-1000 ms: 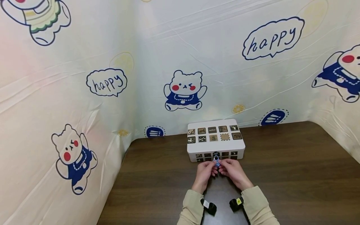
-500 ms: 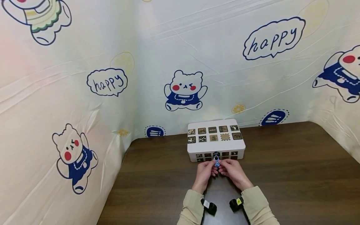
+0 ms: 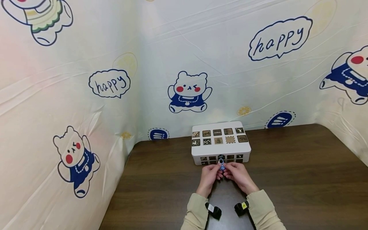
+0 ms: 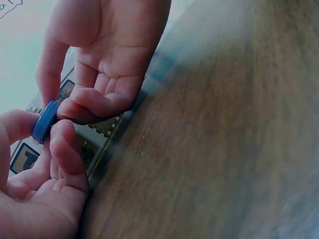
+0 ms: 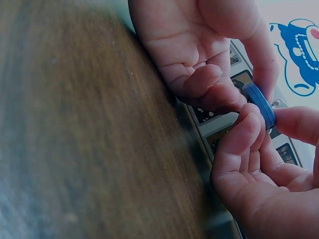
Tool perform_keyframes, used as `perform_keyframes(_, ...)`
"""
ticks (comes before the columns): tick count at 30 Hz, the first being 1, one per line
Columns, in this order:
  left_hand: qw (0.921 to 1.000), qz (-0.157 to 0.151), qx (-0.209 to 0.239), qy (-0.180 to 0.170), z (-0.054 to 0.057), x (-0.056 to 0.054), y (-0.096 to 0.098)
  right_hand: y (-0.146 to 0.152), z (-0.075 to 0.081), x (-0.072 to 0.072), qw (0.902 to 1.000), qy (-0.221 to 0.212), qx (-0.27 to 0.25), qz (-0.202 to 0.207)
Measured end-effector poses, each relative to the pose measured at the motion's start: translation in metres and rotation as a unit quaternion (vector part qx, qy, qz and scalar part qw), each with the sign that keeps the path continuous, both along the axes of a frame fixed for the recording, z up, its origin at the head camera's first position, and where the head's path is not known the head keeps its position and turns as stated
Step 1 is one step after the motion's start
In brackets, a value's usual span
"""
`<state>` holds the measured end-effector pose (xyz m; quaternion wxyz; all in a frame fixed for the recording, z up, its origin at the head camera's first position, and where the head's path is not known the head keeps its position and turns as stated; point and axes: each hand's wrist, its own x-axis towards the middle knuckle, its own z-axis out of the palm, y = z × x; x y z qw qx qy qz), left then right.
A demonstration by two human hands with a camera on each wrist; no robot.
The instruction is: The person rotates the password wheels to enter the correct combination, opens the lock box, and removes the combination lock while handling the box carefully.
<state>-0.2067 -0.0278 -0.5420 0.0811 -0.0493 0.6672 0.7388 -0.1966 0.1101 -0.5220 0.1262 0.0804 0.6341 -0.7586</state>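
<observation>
Small blue padlock-like piece [image 3: 222, 166] w/ a loop on top is at lower centre of head view, right by the small front latch [image 3: 220, 157] of the white rectangular box w/ dark square prints [image 3: 221, 151]. L bare hand [image 3: 209, 176] & R bare hand [image 3: 238, 175] both pinch it btwn thumb and fingers, one per side. Prob. best: light, even pressure, piece square to latch, no tugging the box. Can't tell if loop's hooked.

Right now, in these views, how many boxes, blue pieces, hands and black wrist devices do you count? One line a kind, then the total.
White box: 1
Blue lock-like piece: 1
Hands, left hand and right hand: 2
Black wrist devices: 2
Total: 6
</observation>
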Motion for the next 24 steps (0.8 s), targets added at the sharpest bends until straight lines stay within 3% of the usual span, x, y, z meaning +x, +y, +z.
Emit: perform_keyframes(24, 1.0000, -0.008, -0.004, 0.001, 0.0015, 0.0012, -0.0009, 0.0005, -0.0019, -0.0007, 0.9999, 0.006, 0.008, 0.000)
